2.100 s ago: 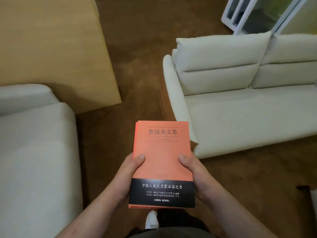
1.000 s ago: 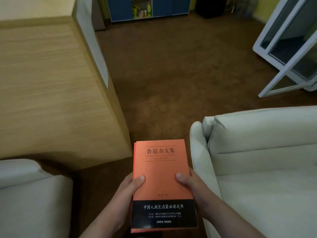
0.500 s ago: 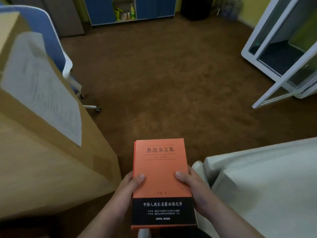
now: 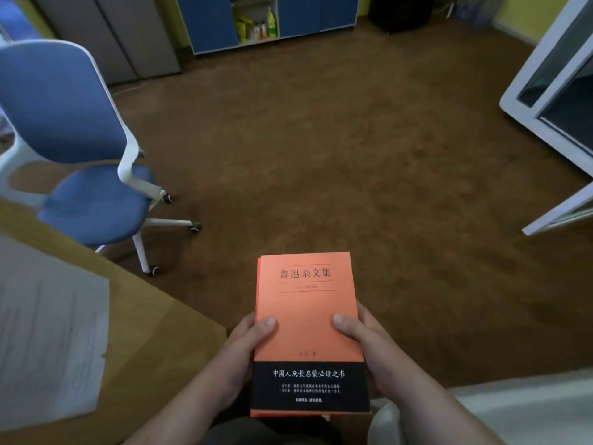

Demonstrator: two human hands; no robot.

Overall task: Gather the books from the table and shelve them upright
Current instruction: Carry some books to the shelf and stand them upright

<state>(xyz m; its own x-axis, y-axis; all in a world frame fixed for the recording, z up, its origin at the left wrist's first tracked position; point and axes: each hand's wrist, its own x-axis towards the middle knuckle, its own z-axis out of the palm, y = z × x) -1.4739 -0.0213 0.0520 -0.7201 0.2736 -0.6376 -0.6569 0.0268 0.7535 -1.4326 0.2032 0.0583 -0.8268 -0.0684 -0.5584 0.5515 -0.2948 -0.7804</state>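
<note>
A small stack of orange books lies flat in front of me, low in the centre of the head view. The top cover bears dark Chinese lettering and a black band along its near end. My left hand grips the stack's left edge with the thumb on the cover. My right hand holds the right edge the same way. A blue cabinet with an open shelf of bottles stands against the far wall.
A blue office chair on casters stands at the left. A wooden table with a white sheet of paper fills the lower left. A white sofa edge is at the lower right, a white-framed door at the right. Brown carpet lies ahead.
The view has swung up and left: both sofas slid out of sight, the table moved to the lower left, the chair and blue cabinet came into view. Both hands keep the same hold on the books.
</note>
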